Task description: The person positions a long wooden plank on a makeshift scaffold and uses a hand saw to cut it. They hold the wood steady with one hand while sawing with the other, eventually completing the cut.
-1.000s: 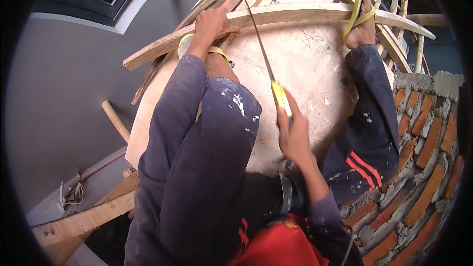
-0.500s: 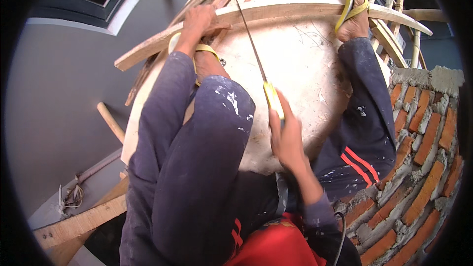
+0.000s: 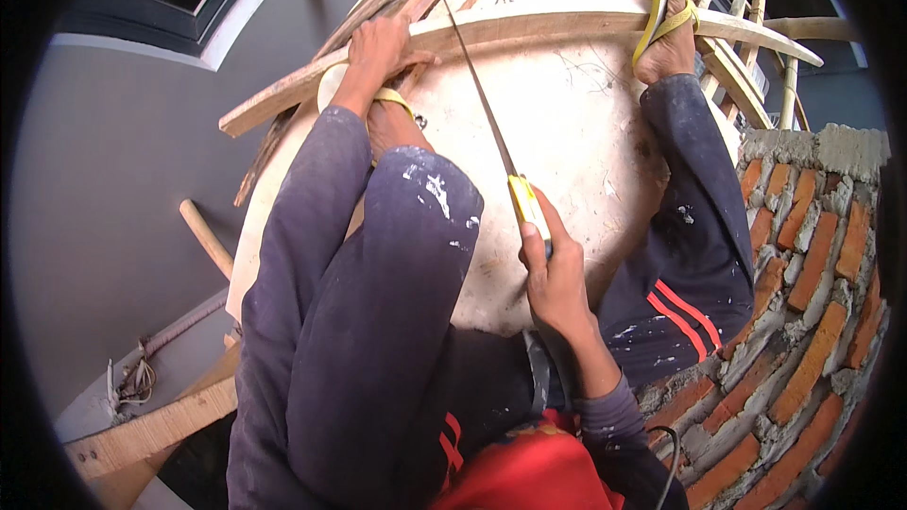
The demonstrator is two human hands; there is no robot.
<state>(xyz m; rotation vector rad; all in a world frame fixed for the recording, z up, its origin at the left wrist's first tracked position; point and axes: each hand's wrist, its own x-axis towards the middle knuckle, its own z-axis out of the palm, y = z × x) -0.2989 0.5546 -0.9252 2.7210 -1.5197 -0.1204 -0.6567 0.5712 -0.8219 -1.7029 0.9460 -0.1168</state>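
Note:
A hand saw with a long thin blade and a yellow handle is in my right hand, the fingers closed around its handle. Its blade points away from me and crosses a long pale wooden beam. Left of the blade, my left hand grips the beam, fingers over its far side and thumb toward the blade. My sandalled left foot is close to that hand. My right foot, in a yellow and white sandal, rests on the beam farther right.
Under the beam is a pale, scuffed board. Timber and poles are piled at the far right, rough dark planks at the far left. A brick wall rises on my right, a grey wall on my left. A plank lies lower left.
The saw and my right hand have drawn back slightly toward me along the cut line. My left hand still holds the beam; the whole view has shifted a little.

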